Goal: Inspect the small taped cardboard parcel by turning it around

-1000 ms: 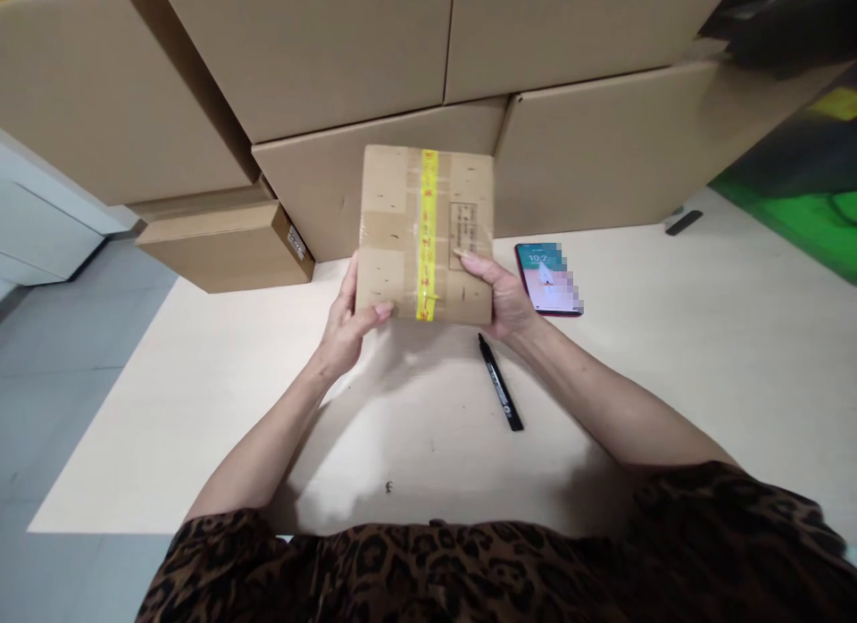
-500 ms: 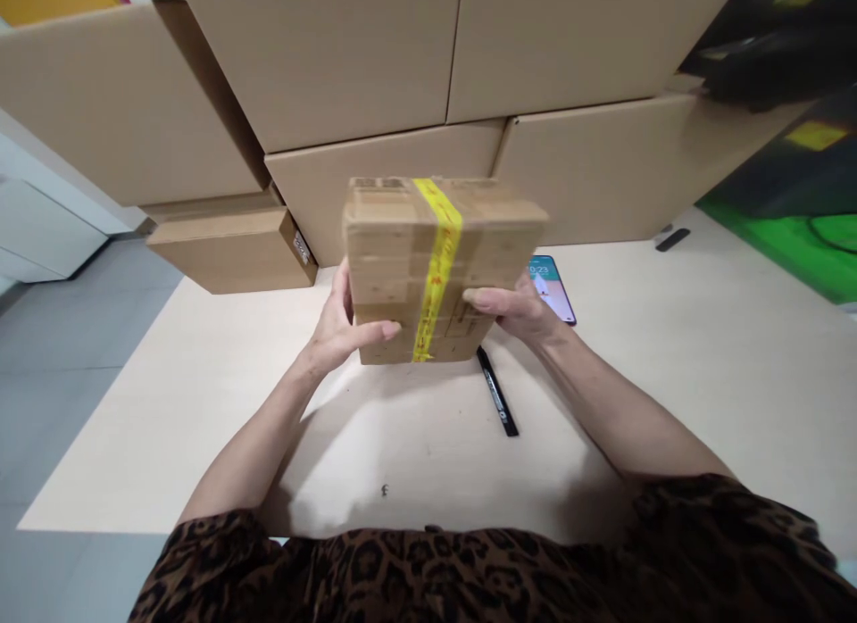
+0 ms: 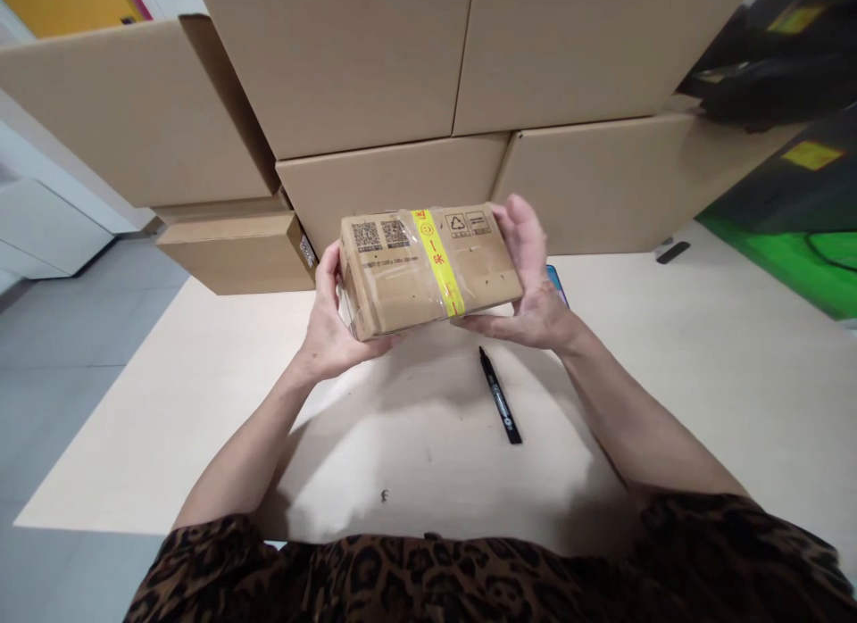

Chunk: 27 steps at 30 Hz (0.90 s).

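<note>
I hold a small cardboard box above the table with both hands. It is sealed with clear tape and a yellow tape strip, and its narrow side with two QR codes faces me. My left hand grips its left end. My right hand cups its right end from behind and beneath. A black marker pen lies on the pale table just below my right hand. A phone shows as a sliver behind my right hand.
Large cardboard boxes are stacked along the table's far side, with a flat carton at the left. A small dark object lies at the far right. Grey floor is on the left, green floor on the right.
I have tipped the box from its broad taped face to its narrow side with QR codes. My right hand moved from its lower edge to behind its right end. The view shifted slightly.
</note>
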{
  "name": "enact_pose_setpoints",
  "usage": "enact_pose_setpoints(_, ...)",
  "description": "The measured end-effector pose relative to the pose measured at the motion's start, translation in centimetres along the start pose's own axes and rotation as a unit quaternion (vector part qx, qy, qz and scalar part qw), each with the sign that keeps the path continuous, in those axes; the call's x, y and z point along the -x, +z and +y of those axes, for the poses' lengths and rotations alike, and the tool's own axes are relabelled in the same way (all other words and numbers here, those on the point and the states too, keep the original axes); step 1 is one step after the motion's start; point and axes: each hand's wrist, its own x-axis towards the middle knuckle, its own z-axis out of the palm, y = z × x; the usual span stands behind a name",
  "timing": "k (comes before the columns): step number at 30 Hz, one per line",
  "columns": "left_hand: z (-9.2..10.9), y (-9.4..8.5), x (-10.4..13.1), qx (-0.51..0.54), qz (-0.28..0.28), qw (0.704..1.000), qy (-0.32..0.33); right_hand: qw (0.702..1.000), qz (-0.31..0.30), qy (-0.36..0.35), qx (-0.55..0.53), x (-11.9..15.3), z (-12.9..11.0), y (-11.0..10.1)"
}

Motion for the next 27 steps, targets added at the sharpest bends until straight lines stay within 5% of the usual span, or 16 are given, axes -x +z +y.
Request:
enact_pose_setpoints(5, 0.0, 0.2, 0.1, -0.093, -0.021, 0.994, 0.059, 0.972, -0.071, -0.141, 0.175, -0.1, -0.9, -0.5)
enact_pose_setpoints(10, 1.3, 0.9, 1.0, -0.185, -0.071, 0.975, 0.100, 0.965, -0.114, -0.138, 0.190, 0.7, -1.5, 0.7)
enact_pose_setpoints(15, 2.1, -0.3, 0.5, -0.229, -0.124, 0.958, 0.119, 0.969, -0.086, -0.145, 0.183, 0.8, -1.2, 0.2)
enact_pose_setpoints(20, 1.3, -2.6, -0.4, -0.236, -0.125, 0.959, 0.091, 0.977, -0.044, -0.151, 0.144, 0.8, -0.7, -1.0)
enact_pose_setpoints(27, 0.0, -3.1, -0.2, -0.225, -0.132, 0.961, 0.093, 0.977, -0.096, -0.129, 0.141, 0.7, -1.1, -1.5)
